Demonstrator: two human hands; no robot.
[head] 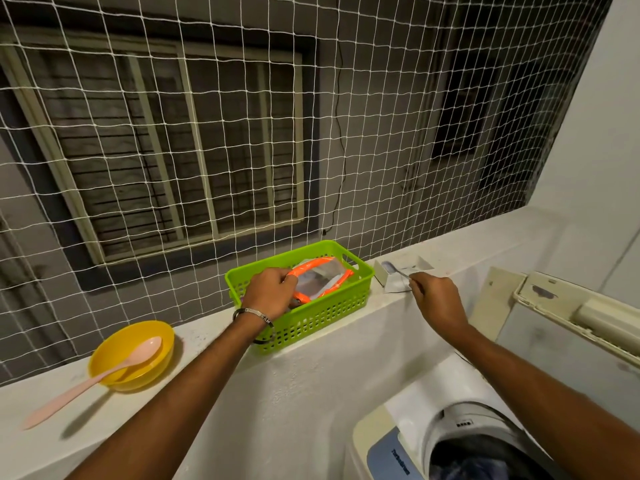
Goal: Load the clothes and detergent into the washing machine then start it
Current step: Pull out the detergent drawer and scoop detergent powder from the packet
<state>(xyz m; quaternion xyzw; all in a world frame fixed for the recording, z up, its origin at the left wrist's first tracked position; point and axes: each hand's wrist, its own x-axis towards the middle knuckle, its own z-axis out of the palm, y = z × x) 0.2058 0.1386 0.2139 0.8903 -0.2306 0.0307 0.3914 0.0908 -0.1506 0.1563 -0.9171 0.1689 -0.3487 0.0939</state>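
On the ledge, left hand (270,289) gripped the detergent pouch (320,277) in the green basket (311,317); right hand (436,296) pinched a thin tool (398,270); a careless lift risked tipping basket over.

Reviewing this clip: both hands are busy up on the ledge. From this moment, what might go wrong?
1. The left hand is gripping the orange-rimmed pouch inside the green basket, which sits on the ledge close to its inner edge; a tug might drag it off.
2. The right hand holds a thin utensil over a small white box; powder may spill onto the ledge.
3. The pink spoon rests loosely on the yellow bowl.
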